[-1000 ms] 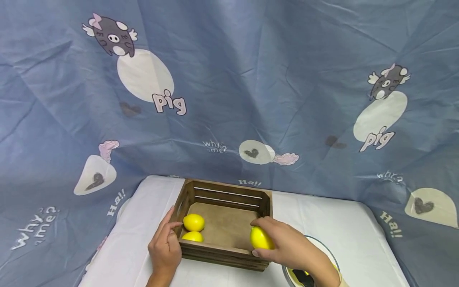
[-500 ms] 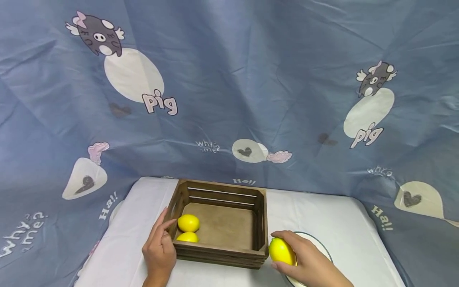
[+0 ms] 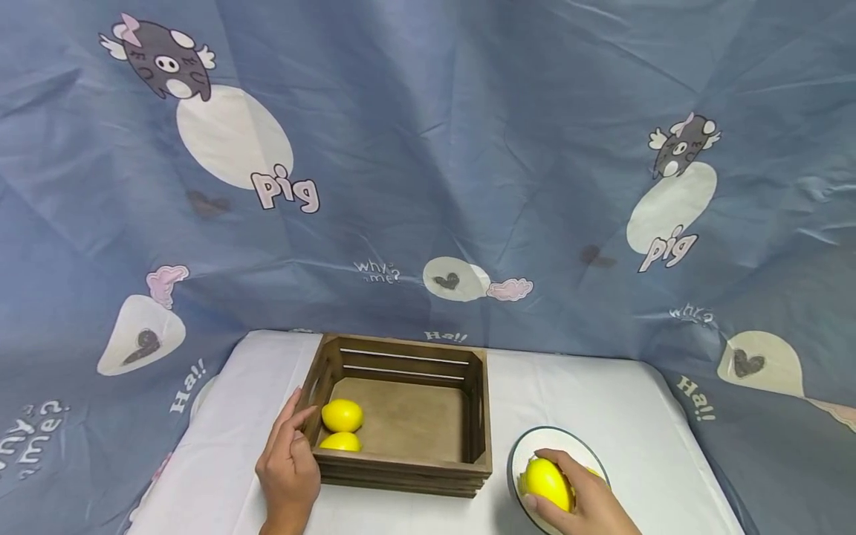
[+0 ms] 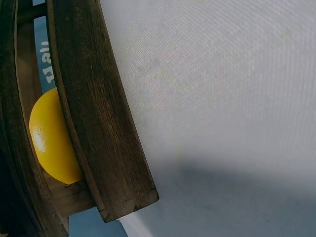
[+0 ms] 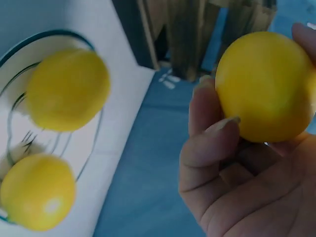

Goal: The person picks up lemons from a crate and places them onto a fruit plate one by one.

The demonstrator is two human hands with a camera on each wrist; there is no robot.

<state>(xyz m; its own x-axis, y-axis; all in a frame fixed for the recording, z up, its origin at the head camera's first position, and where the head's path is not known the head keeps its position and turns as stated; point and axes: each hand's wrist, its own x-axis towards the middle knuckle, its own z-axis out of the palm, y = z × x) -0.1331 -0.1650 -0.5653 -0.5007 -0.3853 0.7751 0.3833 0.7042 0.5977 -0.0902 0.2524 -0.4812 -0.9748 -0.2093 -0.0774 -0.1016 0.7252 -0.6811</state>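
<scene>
My right hand [image 3: 588,501] grips a yellow lemon [image 3: 547,481] over a round white plate [image 3: 550,437] with a dark rim. Two more lemons lie on that plate in the right wrist view, an upper lemon [image 5: 68,91] and a lower lemon [image 5: 38,192]. To the left stands a brown wooden slatted crate [image 3: 401,483]. Inside it, by the left wall, a whole lemon [image 3: 342,415] sits behind a second lemon [image 3: 341,442], partly hidden by the front slats. My left hand [image 3: 289,468] rests at the crate's left side, index fingertip at the rim, holding nothing.
A white cloth [image 3: 388,513] covers the table under crate and plate. Blue printed fabric [image 3: 401,186] hangs behind and along both sides. The crate's right wall [image 3: 478,416] stands between its inside and the plate.
My right hand has carried the lemon from above the crate's right end, right and down, to over the plate. The left hand stays at the crate. The head view has shifted slightly.
</scene>
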